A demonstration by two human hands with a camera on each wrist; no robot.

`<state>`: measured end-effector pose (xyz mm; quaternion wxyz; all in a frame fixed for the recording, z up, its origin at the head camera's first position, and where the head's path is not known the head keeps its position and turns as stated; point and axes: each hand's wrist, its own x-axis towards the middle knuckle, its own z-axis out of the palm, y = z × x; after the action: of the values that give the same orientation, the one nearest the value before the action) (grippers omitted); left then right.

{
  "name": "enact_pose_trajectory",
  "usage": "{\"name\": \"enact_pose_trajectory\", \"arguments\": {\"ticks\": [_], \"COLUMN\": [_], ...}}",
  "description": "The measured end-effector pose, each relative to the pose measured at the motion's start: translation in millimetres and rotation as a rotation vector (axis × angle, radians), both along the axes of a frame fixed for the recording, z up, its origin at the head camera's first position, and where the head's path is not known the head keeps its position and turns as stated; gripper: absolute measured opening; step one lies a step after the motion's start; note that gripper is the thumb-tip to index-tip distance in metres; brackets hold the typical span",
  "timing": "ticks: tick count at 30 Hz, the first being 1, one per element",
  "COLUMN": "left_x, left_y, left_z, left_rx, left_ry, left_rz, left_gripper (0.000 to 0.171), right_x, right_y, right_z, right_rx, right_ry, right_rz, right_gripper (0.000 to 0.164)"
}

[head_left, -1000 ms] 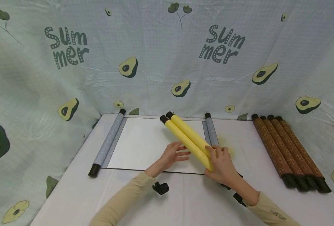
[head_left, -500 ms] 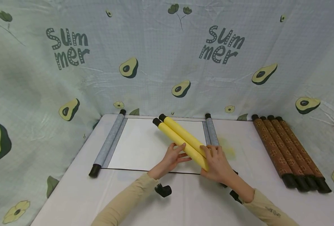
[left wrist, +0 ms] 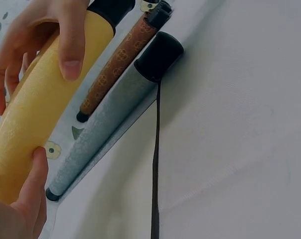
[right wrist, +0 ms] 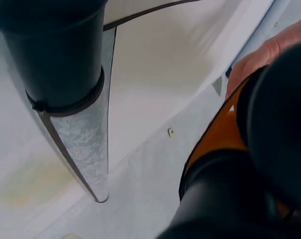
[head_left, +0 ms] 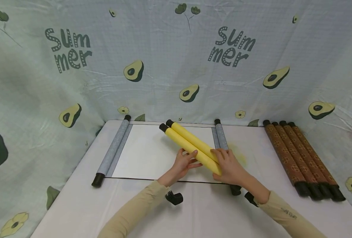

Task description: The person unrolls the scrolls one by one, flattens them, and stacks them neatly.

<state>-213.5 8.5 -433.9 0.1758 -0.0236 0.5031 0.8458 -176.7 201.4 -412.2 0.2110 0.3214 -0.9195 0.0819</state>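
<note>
A yellow scroll, rolled from both ends into two parallel rolls with black end caps, is held slantwise above the table. My right hand grips its near end from above, fingers over the rolls. My left hand holds the near roll about its middle, thumb on top and other fingers partly hidden underneath. Below lies an unrolled scroll, its white sheet spread between a grey-blue left roller and a right roller. In the right wrist view, black end caps cover much of the yellow scroll.
Several brown patterned rolls with black ends lie side by side at the table's right. Behind rises a pale cloth printed with avocados and "summer". Black wrist devices sit below my hands.
The yellow scroll has shifted left and slightly lower at its far end. My left hand, first apart from the roll, now has its thumb on it. My right hand keeps its grip.
</note>
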Motion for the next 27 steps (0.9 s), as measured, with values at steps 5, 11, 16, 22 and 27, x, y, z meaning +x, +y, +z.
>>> {"name": "enact_pose_trajectory", "arguments": {"ticks": [5, 11, 16, 22, 27], "left_x": [-2.8, -9.6, -15.1, -21.5, -26.2], "left_y": [-2, -6, -10, -15, -19], "left_z": [3.3, 8.0, 12.6, 16.4, 19.2], "left_rx": [-0.023, -0.062, -0.093, -0.107, -0.137], "left_ry": [0.009, 0.019, 0.031, 0.018, 0.013], "left_rz": [0.0, 0.004, -0.008, -0.013, -0.017], "left_gripper": [0.05, 0.053, 0.053, 0.056, 0.056], "right_x": [-0.9, -4.2, -10.1, -17.0, -21.6], "right_y": [3, 7, 7, 6, 3], "right_z": [5.1, 12.4, 16.0, 17.9, 18.4], "right_rx": [-0.058, -0.134, -0.178, -0.273, -0.405], "right_ry": [-0.183, -0.395, -0.461, -0.524, -0.651], "right_rz": [0.013, 0.018, 0.031, 0.044, 0.057], "right_gripper": [0.082, 0.085, 0.082, 0.071, 0.071]}}
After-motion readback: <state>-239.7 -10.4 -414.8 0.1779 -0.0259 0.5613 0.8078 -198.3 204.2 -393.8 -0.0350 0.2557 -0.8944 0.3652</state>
